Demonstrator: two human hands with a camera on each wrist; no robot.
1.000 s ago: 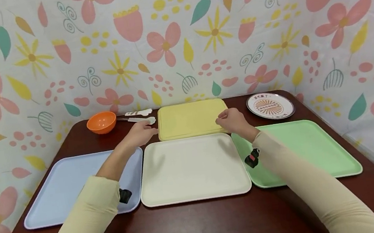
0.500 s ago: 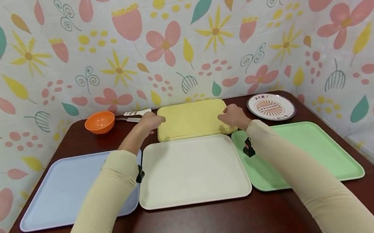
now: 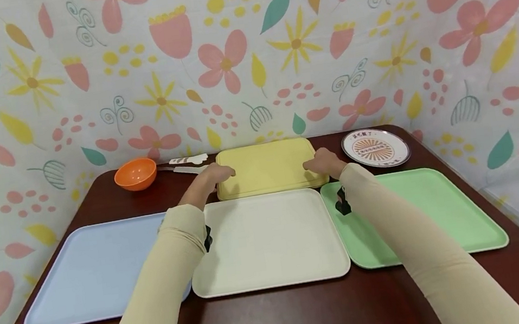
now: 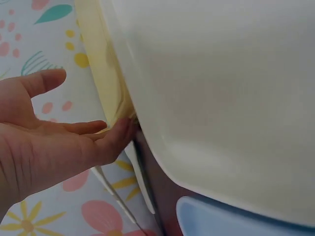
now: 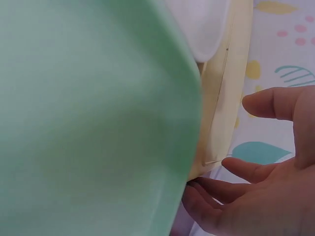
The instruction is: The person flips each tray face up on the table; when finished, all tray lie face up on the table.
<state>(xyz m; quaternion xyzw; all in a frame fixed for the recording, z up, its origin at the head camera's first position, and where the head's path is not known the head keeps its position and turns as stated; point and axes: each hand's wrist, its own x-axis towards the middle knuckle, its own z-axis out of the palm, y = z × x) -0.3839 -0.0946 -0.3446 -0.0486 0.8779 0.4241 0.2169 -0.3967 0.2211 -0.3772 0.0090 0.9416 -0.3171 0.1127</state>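
Observation:
At the back of the table, a yellow cutting board [image 3: 265, 166] lies between both hands. My left hand [image 3: 216, 175] is at its left edge. In the left wrist view, the fingers [image 4: 120, 132] reach the board's end with the thumb standing apart above. On the opposite side, my right hand [image 3: 326, 163] is at the right edge. The right wrist view has its fingers [image 5: 211, 189] extended at the board's corner, thumb raised away from it. Directly in front of the board is a white tray [image 3: 267, 243].
A blue tray [image 3: 96, 271] lies left of the white one and a green tray [image 3: 428, 211] right. An orange bowl [image 3: 135, 174] and white-handled utensils [image 3: 189, 160] sit back left, the latter partly hidden by the left hand. A patterned plate [image 3: 376, 148] is back right.
My left hand has moved right, from over the utensils to the board's left edge. The right hand has shifted slightly at the right edge. The head view has shifted a little.

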